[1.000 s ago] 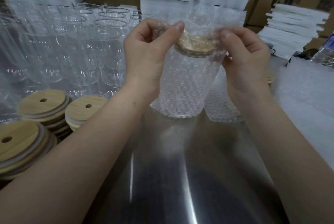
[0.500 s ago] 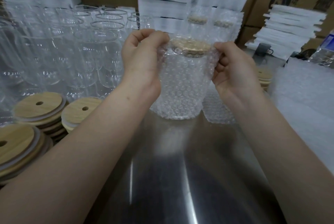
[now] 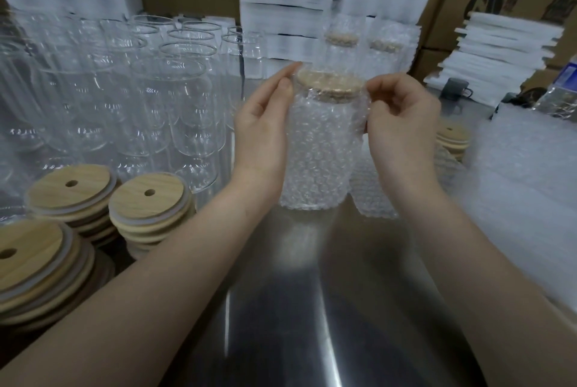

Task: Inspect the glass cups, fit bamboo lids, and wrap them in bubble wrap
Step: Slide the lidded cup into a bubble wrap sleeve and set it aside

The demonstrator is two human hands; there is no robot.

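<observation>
- On the steel table, dead centre, a glass cup is stood upright, sleeved in bubble wrap and capped by a bamboo lid.
- Its left side is pressed by the left hand, fingers straight and held together.
- Wrap by the lid's right edge is pinched by the right hand, fingers curled.
- Bare glasses and lid stacks are parked off to the left.

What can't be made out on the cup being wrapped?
Head view:
- Wrapped cup: bubble wrap hides glass flaws.
- Right hand grip: curled fingers hide whether it pinches wrap.
- Lid straw hole: too blurred to find.
- Nearest lid stack: cut by left edge.
</observation>
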